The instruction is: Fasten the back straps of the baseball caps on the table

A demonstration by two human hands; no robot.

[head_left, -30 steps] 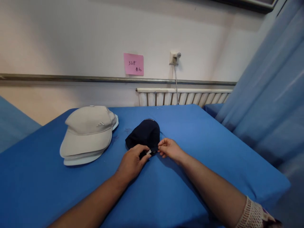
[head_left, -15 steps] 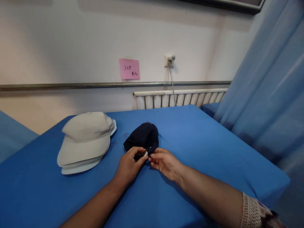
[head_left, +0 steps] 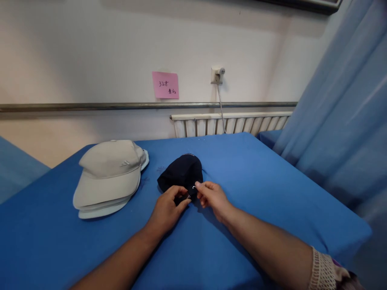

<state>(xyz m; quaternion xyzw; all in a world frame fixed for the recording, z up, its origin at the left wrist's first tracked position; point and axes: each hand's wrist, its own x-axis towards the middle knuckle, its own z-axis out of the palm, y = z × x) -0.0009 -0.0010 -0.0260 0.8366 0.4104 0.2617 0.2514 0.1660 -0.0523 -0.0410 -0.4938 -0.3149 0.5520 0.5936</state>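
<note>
A dark navy cap (head_left: 183,171) lies on the blue-covered table (head_left: 242,173), its back strap towards me. My left hand (head_left: 169,205) pinches the strap between thumb and fingers near a small shiny buckle, which the fingertips partly hide. On the strap's right side, my right hand (head_left: 213,199) is closed, thumb against forefinger, at the strap's edge beside a small white curved mark. To the left, a stack of light caps (head_left: 110,165) rests on the table, a grey-beige one on top with a small logo on its front.
Behind the table stand a white radiator (head_left: 211,125) and a metal rail (head_left: 121,106) along the wall. A pink note (head_left: 165,85) and a plugged socket (head_left: 217,75) with a hanging cord are above. A blue curtain (head_left: 341,108) hangs at the right.
My right hand went in close to the left fingertips at the buckle, then drew back slightly up and right along the strap. The buckle shows less now. The left hand keeps its pinch.
</note>
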